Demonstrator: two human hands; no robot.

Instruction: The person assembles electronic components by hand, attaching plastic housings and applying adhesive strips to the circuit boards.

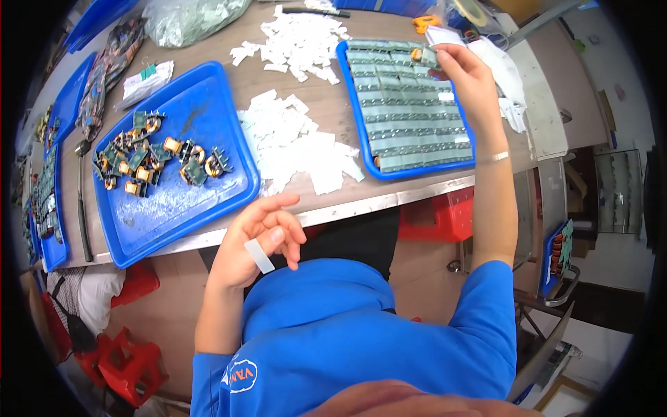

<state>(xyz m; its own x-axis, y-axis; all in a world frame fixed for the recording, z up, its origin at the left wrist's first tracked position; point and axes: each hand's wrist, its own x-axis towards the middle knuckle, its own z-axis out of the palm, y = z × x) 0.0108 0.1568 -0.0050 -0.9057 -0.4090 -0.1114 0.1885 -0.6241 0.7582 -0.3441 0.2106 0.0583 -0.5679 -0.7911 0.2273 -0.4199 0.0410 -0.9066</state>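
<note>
My right hand reaches over the far right corner of a blue tray filled with rows of grey-green pieces. Its thumb and fingers pinch the edge of a small circuit board carrying a yellow component. Part of the board is hidden by the fingers. In front of the table's near edge, my left hand hangs above my lap, fingers loosely curled and apart. A white strip lies across its thumb; whether it is stuck there is unclear.
Another blue tray at left holds a cluster of circuit boards with copper coils. White paper scraps lie heaped between the trays, with a second heap behind. Red stools stand below. An orange tool lies at the back.
</note>
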